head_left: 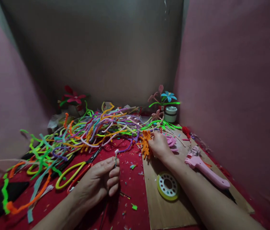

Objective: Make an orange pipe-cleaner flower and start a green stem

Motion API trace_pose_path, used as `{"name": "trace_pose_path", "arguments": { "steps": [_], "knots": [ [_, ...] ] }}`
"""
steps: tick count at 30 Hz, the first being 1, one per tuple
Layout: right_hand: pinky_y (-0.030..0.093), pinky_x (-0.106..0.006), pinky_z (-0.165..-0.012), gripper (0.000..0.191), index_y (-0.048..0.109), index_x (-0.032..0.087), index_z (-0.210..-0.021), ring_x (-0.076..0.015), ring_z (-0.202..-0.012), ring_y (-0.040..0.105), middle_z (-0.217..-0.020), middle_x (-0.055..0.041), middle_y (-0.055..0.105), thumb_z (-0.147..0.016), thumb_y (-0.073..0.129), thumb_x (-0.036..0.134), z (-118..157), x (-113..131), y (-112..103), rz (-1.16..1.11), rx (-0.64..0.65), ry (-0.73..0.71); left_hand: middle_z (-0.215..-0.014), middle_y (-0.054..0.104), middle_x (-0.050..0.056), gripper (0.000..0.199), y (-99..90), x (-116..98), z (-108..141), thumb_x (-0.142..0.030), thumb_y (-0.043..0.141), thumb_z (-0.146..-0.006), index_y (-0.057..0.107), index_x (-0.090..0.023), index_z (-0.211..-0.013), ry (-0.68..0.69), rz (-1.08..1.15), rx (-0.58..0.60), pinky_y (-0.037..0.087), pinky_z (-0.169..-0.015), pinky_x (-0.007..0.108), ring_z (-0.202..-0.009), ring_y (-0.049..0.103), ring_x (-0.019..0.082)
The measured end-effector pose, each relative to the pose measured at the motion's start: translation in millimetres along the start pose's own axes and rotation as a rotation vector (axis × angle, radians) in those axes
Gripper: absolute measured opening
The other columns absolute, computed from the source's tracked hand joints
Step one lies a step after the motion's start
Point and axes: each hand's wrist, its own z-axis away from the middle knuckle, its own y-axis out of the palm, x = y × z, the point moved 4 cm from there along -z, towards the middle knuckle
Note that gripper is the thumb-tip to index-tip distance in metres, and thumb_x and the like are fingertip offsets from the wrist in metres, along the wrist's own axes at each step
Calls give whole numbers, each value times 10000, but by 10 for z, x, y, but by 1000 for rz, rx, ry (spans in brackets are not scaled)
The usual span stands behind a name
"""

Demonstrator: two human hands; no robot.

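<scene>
My left hand [101, 175] is closed in a pinch on a thin stem with a small white tip [116, 151], held upright above the red cloth. My right hand [160, 145] reaches to the far part of the wooden board, its fingers closed at a bundle of orange looped pipe cleaners [146, 143]. Those fingertips are partly hidden behind the hand. Pink pipe-cleaner loops [171, 141] lie just beyond the right wrist. Under the right forearm, a roll of yellow-green tape [168, 186] rests on the board. Scissors with yellow handles [70, 175] lie left of my left hand.
A tangled heap of colourful pipe cleaners [101, 127] spreads across the back and left. On the right lies a pink glue gun [204, 169]. Pipe-cleaner flowers, one blue [168, 96], and a white jar [170, 114] stand behind. Scraps dot the red cloth [135, 191].
</scene>
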Motion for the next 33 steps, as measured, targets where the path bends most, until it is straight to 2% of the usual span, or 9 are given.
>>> {"name": "trace_pose_path", "arguments": {
  "steps": [4,8,12,16,18,21,26,30,33],
  "knots": [
    [414,-281,-619,295,668,105,-890,-211,-716,599,-764,-92,671,-655,499,160,22,-10,-45,-253,4,21,-561,300,-73,117,4,27,23,-215,619,-761,533,-136,-751,-49,35,-5,180,-352,130,-401,228,5],
    [402,-246,-547,338,632,111,-938,-147,-616,561,-720,-42,629,-666,523,280,129,102,-109,-574,88,33,-542,226,-90,127,29,20,72,-210,642,-742,552,-124,-769,-27,48,-10,115,-338,129,-396,139,0],
    [337,-209,-454,249,593,151,-799,-79,-461,442,-589,25,533,-610,596,313,272,233,-143,-808,195,64,-524,220,-101,151,80,31,117,-183,650,-721,581,-114,-836,-41,68,20,106,-325,131,-386,106,-2],
    [316,-185,-457,198,588,177,-724,-59,-471,422,-594,47,518,-564,690,232,495,360,-5,-1135,470,122,-507,198,-105,152,118,39,134,-197,634,-742,594,-103,-855,-35,83,76,128,-323,123,-386,106,2],
    [324,-189,-478,175,611,172,-696,-67,-516,443,-633,33,542,-560,717,196,622,438,67,-1239,605,79,-506,204,-105,163,120,53,133,-217,624,-760,594,-109,-878,-38,82,75,127,-322,119,-385,107,3],
    [352,-207,-544,127,645,160,-680,-80,-586,471,-695,12,572,-584,727,170,771,523,144,-1222,746,-41,-504,248,-99,167,124,86,131,-277,613,-775,586,-132,-854,-50,77,72,135,-321,119,-378,115,3],
    [376,-220,-627,114,661,168,-711,-84,-629,500,-695,24,577,-621,714,121,847,537,258,-1125,871,-76,-459,289,-85,210,168,108,155,-292,607,-769,522,-140,-651,-4,-36,132,172,-315,140,-357,152,14],
    [389,-230,-632,103,645,165,-691,-88,-628,504,-689,24,589,-609,696,128,851,552,248,-1046,817,-111,-437,314,-78,164,162,104,172,-254,625,-745,538,-140,-664,-8,-160,111,226,-338,149,-361,212,25],
    [398,-253,-631,157,644,171,-797,-104,-632,499,-714,11,589,-668,592,98,874,491,31,-671,632,-231,-462,317,-87,164,118,69,163,-224,680,-690,535,-148,-693,6,-144,-10,220,-349,133,-370,207,12]
  ]
}}
